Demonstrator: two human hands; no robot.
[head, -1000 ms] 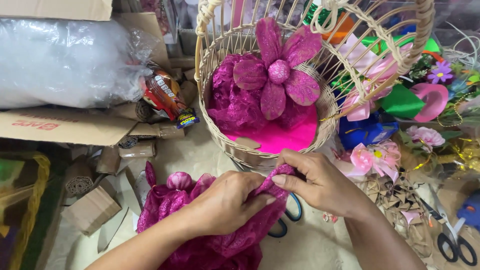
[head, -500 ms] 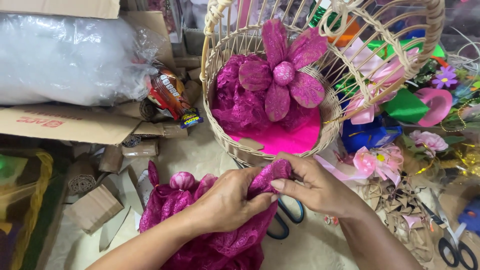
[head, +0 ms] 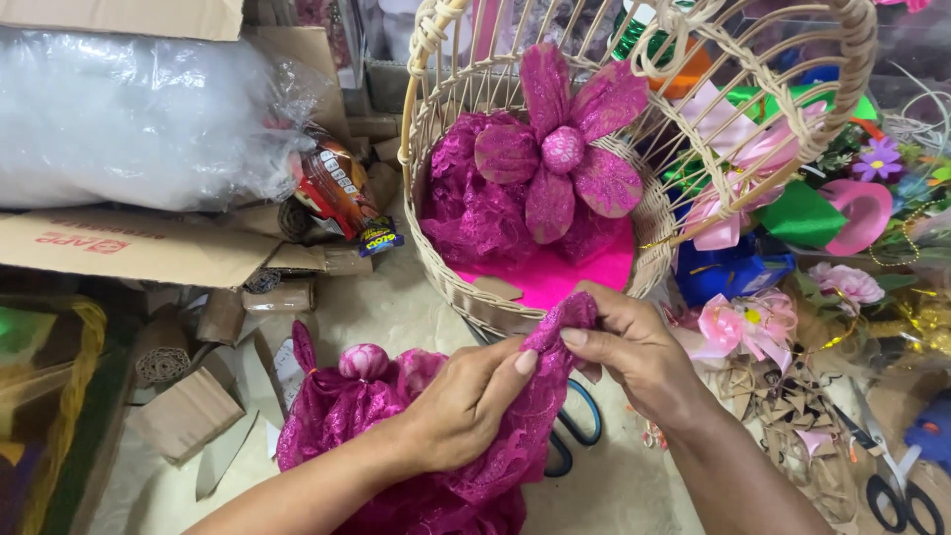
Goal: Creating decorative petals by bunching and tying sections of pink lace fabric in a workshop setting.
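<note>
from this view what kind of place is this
Probably a home craft or gift-decorating workspace. Both hands, left hand and right hand, pinch magenta lace fabric beside a wicker basket holding a glittery fabric flower, with ribbon bows, scissors and cardboard scraps scattered around.

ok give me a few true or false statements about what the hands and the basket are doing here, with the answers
1. Both hands pinch the magenta lace fabric. True: the left hand and right hand each have a grip on it.
2. The wicker basket holds a green flower. False: the fabric flower inside it is magenta.
3. Blue-handled scissors lie under the hands. True.
4. The basket's floor is lined in yellow. False: the liner is bright pink.
5. The right hand holds the scissors. False: it holds only fabric.
</note>
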